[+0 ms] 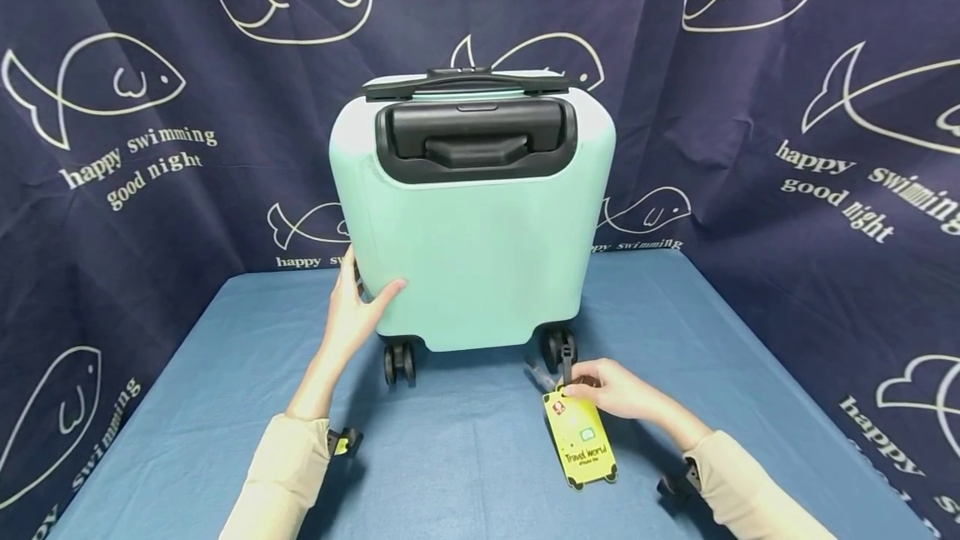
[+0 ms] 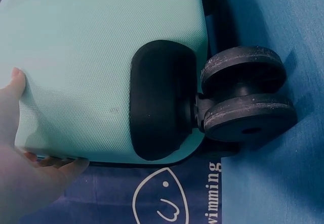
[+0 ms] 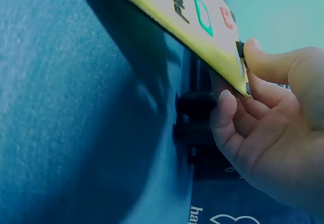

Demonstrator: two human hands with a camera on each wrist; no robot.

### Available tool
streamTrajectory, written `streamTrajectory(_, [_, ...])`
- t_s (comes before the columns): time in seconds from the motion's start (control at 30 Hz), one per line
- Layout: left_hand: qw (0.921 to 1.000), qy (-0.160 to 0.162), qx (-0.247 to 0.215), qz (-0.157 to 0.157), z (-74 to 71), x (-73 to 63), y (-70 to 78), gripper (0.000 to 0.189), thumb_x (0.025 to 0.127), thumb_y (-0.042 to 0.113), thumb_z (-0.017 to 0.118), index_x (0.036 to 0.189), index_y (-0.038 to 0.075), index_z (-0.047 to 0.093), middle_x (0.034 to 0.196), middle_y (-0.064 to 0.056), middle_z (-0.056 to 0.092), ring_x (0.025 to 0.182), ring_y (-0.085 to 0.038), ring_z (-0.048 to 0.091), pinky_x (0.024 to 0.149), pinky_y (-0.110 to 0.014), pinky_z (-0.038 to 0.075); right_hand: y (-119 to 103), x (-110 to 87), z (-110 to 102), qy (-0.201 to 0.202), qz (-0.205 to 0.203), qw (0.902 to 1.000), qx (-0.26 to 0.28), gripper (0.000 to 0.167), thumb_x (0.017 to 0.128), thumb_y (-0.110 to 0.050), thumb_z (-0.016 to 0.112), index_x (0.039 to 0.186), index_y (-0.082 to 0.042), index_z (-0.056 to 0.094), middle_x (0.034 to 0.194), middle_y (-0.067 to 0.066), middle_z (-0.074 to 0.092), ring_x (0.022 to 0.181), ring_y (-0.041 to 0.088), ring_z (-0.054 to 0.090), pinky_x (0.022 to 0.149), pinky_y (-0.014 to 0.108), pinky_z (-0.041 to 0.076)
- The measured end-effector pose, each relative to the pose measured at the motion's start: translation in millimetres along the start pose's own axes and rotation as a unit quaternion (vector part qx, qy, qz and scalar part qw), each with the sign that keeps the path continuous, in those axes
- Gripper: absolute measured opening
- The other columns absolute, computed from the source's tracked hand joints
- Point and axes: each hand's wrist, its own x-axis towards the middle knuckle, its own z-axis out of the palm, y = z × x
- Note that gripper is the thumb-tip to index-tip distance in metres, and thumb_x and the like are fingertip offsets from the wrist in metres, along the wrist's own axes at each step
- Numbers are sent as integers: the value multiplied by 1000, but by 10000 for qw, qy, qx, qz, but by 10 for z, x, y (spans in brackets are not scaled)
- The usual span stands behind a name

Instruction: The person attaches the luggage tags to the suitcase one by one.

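A mint-green suitcase [image 1: 480, 257] stands upright on its black wheels. My left hand [image 1: 351, 315] grips its lower left edge, the thumb on the broad face and the fingers round the side. The left wrist view shows that hand [image 2: 35, 148] at the suitcase edge, with a double wheel [image 2: 248, 95] nearby. Low on the right, my right hand [image 1: 611, 387] pinches a yellow luggage tag [image 1: 581, 440] near its strap end, in front of the right wheel [image 1: 558, 344]. In the right wrist view, thumb and fingers hold the tag [image 3: 202, 29] by one end, tilted above the cloth.
Blue cloth [image 1: 465, 473] covers the table. Dark blue curtains [image 1: 150, 215] with fish and whale drawings hang behind and on both sides. A black carry handle [image 1: 468, 86] and a recessed pull handle [image 1: 476, 136] are at the suitcase's top.
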Motion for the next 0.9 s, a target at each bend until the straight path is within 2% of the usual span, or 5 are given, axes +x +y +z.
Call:
streamTrajectory(0.23, [10000,-17,-8,21,1,-3,-13,91,80,46,70,149,35,12,149,-6,31,135,-24,34,105,-49,35,-38,-30,-25,362,-146,9989,-257,14,91,-17,60,80,-8,58,72,-2,56,62,3,48,57,21,42])
streamTrajectory(0.5, [10000,33,-19,73,4,-7,-14,91,79,46,71,149,35,13,149,-5,31,135,-24,34,106,-49,35,-71,-63,-60,640,-282,9973,-244,14,92,-17,59,80,-10,58,74,-3,57,66,3,49,59,22,43])
streamTrajectory(0.73, [10000,24,20,86,7,-6,-18,91,80,46,70,149,34,13,150,-6,31,135,-25,34,105,-50,35,-106,-76,-82,879,-717,9923,-492,10,91,-15,60,81,-16,59,74,-6,49,65,5,45,57,22,41])
streamTrajectory(0.9, [9999,29,28,102,6,-12,-22,91,80,45,70,150,32,13,149,-6,31,135,-25,34,106,-50,35,-170,-92,-106,876,-510,9938,-450,9,92,-20,60,84,-17,60,77,-5,55,70,7,49,61,22,43])
